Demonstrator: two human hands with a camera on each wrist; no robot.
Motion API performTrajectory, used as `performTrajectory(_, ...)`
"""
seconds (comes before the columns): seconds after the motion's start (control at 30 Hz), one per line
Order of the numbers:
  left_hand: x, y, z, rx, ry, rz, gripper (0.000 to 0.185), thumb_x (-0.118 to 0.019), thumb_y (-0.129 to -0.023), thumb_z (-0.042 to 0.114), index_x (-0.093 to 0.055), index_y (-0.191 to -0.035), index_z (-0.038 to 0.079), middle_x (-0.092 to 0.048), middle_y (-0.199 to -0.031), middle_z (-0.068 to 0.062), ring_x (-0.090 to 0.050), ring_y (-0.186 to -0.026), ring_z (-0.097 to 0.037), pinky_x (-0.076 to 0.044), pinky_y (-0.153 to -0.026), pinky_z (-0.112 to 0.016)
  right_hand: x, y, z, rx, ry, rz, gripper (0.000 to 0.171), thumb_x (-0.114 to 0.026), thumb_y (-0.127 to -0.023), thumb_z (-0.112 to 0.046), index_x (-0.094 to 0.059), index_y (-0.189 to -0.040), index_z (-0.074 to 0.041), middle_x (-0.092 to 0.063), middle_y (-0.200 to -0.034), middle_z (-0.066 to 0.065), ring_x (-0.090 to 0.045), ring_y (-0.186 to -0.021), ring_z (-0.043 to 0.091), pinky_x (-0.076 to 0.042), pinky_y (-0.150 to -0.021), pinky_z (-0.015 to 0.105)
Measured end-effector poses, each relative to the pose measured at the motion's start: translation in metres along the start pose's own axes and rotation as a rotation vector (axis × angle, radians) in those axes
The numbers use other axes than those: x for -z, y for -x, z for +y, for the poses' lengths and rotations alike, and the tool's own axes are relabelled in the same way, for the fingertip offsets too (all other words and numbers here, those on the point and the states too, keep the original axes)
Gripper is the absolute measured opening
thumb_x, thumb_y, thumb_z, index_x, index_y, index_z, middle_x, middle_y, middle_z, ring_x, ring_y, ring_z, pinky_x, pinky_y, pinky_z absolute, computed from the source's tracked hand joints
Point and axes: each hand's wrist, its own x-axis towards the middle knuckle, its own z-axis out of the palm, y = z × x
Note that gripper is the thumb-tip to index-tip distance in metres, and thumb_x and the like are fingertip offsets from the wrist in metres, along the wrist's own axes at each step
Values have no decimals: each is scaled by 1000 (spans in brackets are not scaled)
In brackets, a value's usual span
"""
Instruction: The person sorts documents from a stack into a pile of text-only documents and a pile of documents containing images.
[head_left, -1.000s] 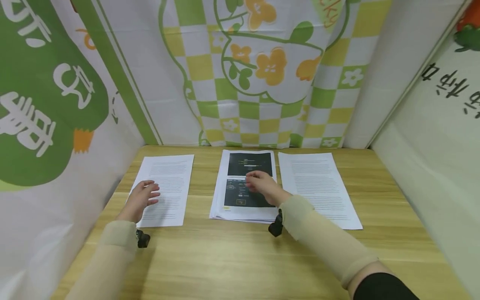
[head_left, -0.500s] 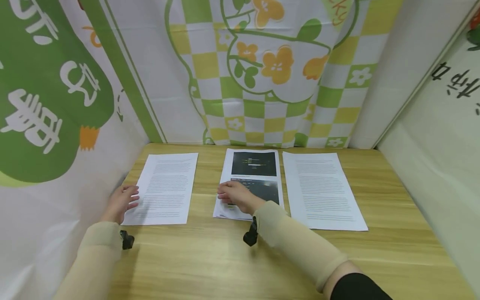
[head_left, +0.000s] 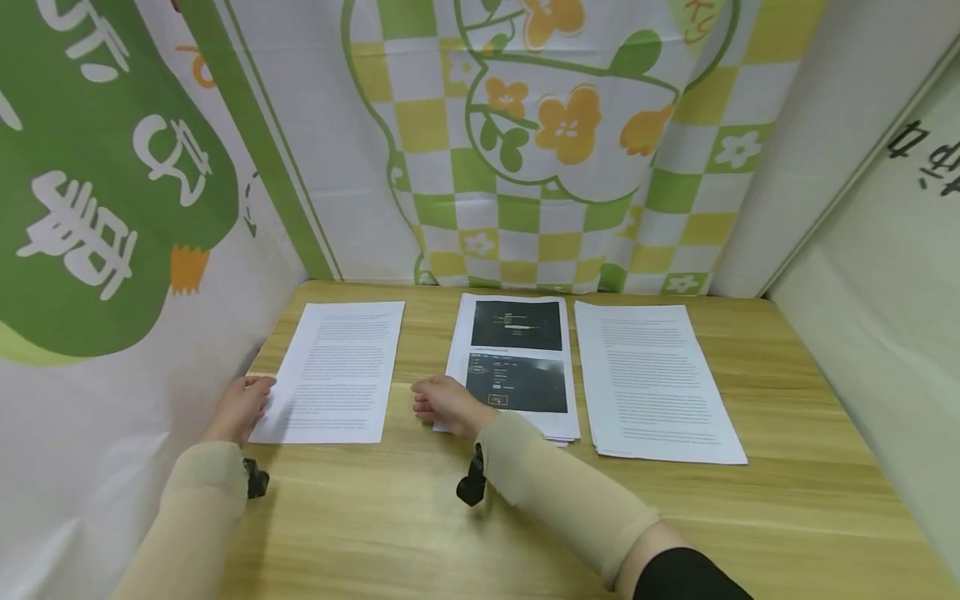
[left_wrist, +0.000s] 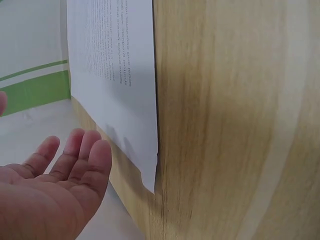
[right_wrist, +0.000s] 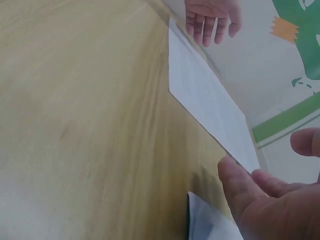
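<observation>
In the head view, a white sheet of printed text [head_left: 330,375] lies at the left of the table. My left hand [head_left: 242,408] hovers at its left edge, fingers loosely extended and holding nothing. The left wrist view shows the palm [left_wrist: 60,195] beside the sheet's near corner, which lifts slightly. A stack of printed papers [head_left: 525,425] with two dark pictures on top lies in the middle. Over its lower left side is my right hand [head_left: 450,406], partly covering that edge. The right wrist view shows the right fingers [right_wrist: 235,180] relaxed, with nothing between them.
More printed sheets [head_left: 660,383] lie right of the middle stack. Wood-grain table [head_left: 360,517] extends in front of the papers. A patterned curtain [head_left: 525,225] closes off the back, and white cloth walls [head_left: 97,450] stand at the sides.
My right hand has moved left across the middle stack to its left edge. My left hand has gone from above the left sheet to its left side. The head view has shifted slightly.
</observation>
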Motion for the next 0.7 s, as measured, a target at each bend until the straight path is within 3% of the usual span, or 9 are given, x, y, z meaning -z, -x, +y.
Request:
performTrajectory(0.17, 0, -2, 1, 17, -34, 8, 69, -42, -107, 32, -22, -155, -14, -27, -157, -36, -31, -144, -45, -31, -118, -55, -9, -5, 8, -41, -17, 30, 31, -56, -103, -12, -56, -127, 8, -52, -105, 9, -54, -86, 15, -56, -85, 30)
performTrajectory(0.37, -2, -4, 1, 23, -56, -2, 68, -42, -107, 30, -23, -154, -15, -26, -157, -37, -28, -146, -48, -29, -119, -56, -16, -6, 10, -40, -50, 32, 33, -54, -104, -11, -56, -130, 9, -53, -115, 14, -54, -97, 20, -54, -97, 39)
performTrajectory(0.53, -5, -7, -1, 23, -52, -7, 68, -44, -106, 30, -24, -153, -15, -31, -153, -37, -36, -141, -46, -37, -115, -52, -20, -6, 9, -46, -77, 34, 37, -55, -103, -11, -54, -133, 9, -55, -117, 15, -56, -100, 22, -53, -99, 41)
performTrajectory(0.7, -6, -5, -1, 27, -99, -13, 69, -43, -107, 33, -25, -154, -14, -37, -148, -33, -43, -132, -40, -44, -107, -48, -21, -11, 11, -60, -93, 36, 36, -56, -102, -10, -54, -133, 9, -55, -105, 9, -55, -94, 20, -54, -95, 38)
